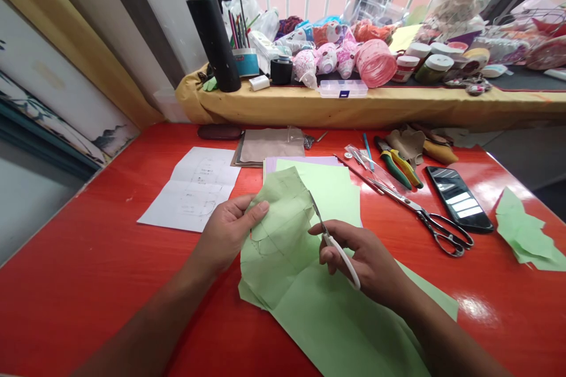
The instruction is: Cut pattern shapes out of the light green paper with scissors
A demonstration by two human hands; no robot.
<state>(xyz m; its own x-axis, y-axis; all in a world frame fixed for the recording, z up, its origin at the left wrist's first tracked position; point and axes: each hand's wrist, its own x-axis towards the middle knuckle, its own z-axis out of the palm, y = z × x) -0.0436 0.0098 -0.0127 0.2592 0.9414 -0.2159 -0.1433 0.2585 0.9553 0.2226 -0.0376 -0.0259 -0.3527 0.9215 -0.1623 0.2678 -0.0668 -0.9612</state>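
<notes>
A craft workroom by a window: the red bench (pixel 88 259) carries paper patterns (pixel 190 188), scissors (pixel 435 227) and pliers (pixel 400 168), while jars (pixel 433 68) and craft supplies crowd the cloth-covered window ledge (pixel 375 107).

Light green paper sheet (pixel 278 247) on the red tabletop (pixel 88 259), faint pencil outlines on it, one edge cut all ragged, and small white-handled scissors (pixel 342 259) with the blades right at that edge.
</notes>
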